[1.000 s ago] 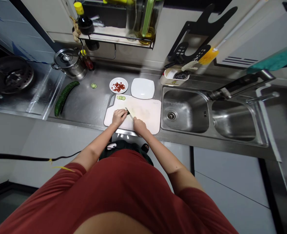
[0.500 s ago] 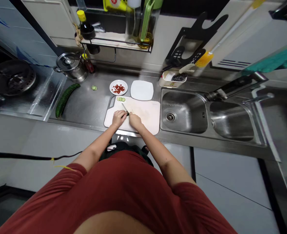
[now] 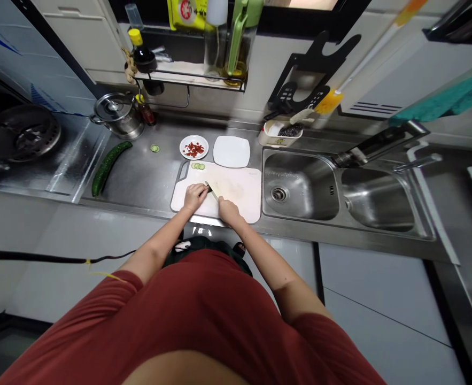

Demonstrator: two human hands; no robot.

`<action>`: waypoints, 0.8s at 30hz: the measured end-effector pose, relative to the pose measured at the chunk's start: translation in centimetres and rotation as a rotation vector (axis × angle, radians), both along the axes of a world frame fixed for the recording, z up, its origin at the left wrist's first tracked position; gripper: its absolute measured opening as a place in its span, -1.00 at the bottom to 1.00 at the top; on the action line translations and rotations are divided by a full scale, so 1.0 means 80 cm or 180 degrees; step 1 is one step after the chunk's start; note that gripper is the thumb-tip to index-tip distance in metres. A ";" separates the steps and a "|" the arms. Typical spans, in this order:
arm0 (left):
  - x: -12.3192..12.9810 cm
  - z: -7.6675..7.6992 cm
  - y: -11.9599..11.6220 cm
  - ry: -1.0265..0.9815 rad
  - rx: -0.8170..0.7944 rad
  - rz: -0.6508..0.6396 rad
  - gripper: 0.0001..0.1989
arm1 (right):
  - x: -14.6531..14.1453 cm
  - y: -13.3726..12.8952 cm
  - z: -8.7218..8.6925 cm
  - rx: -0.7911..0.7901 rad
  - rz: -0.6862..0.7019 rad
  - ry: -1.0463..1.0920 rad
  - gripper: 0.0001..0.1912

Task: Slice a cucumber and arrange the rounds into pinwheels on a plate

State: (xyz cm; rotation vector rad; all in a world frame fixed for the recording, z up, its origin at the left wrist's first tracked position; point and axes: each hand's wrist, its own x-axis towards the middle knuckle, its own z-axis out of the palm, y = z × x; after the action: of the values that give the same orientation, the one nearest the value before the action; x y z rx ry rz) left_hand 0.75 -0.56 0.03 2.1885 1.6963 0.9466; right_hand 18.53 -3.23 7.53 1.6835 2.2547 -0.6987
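Head view: the knife (image 3: 212, 190) was held by the right hand (image 3: 228, 210), whose grip was closed around its handle end; the blade was slanted toward the left over the board (image 3: 236, 203). A dark green piece (image 3: 209, 188) was held on the board by the left hand (image 3: 195, 197), the fingers of that grip bent and drawn together. Whether the piece was touched by the blade could not be told. Some slices (image 3: 198, 166) were grouped near the board's far left corner. Beyond the board, a round plate (image 3: 204, 153) was strewn with red bits (image 3: 193, 149), and a square plate (image 3: 231, 151) was set beside it. Farther left, a cucumber (image 3: 109, 168) was laid on the counter (image 3: 139, 182).
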 end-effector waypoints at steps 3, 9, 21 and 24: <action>0.001 0.001 0.000 0.0030 -0.0061 0.0017 -0.75 | 0.001 -0.001 0.000 -0.0011 0.0001 -0.0002 -0.68; 0.000 0.000 0.001 0.0079 -0.0059 0.0003 -0.74 | -0.015 0.022 0.004 -0.0053 -0.0019 0.0008 -0.68; 0.000 0.005 -0.002 0.0225 -0.0094 0.0061 -0.74 | -0.027 0.034 0.009 -0.0075 -0.0068 0.0079 -0.69; 0.000 0.004 -0.001 0.0251 -0.0057 0.0077 -0.75 | -0.018 0.023 0.008 -0.0057 -0.0043 0.0064 -0.68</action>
State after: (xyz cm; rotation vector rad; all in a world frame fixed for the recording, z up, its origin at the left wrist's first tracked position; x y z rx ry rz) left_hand 0.77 -0.65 0.36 2.2265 1.7628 0.8581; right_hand 17.10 -1.36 8.20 1.6924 2.2459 -0.7398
